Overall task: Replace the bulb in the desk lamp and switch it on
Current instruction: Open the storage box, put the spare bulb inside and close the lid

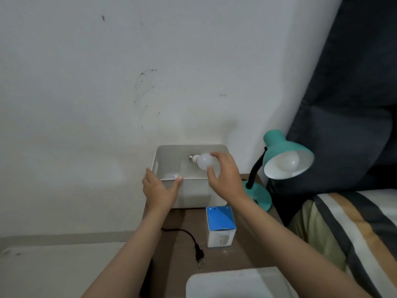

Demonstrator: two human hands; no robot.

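Directly ahead, seen from above, a small brown bedside table (182,220) stands against a pale wall (107,82). At its far end sits a white plastic bin (193,190) with a cut-out handle in its left wall. The left hand (160,190) grips the bin's near left corner, fingers along the outside and the thumb hooked over the front rim. The right hand (225,177) is over the bin's right half, its fingers spread; the thumb and fingertips touch a white bulb (204,161). That bulb lies sideways within the bin's outline, metal screw base pointing left; whether it is lifted or resting cannot be told. Something pale and rounded (170,176) lies in the bin's near left corner, too faint to identify.

To the right of the bin stands a teal desk lamp (285,155) with a black flexible neck and a round teal base on the table's right edge. Its shade tilts toward the viewer, and a frosted lamp bulb (287,162) sits inside it, unlit.

Just in front of the bin stands a blue and white carton (220,225). Left of it, a black power cord (187,235) curls across the table and ends in an unplugged two-pin plug (199,255). A striped bed (354,222) lies at right.
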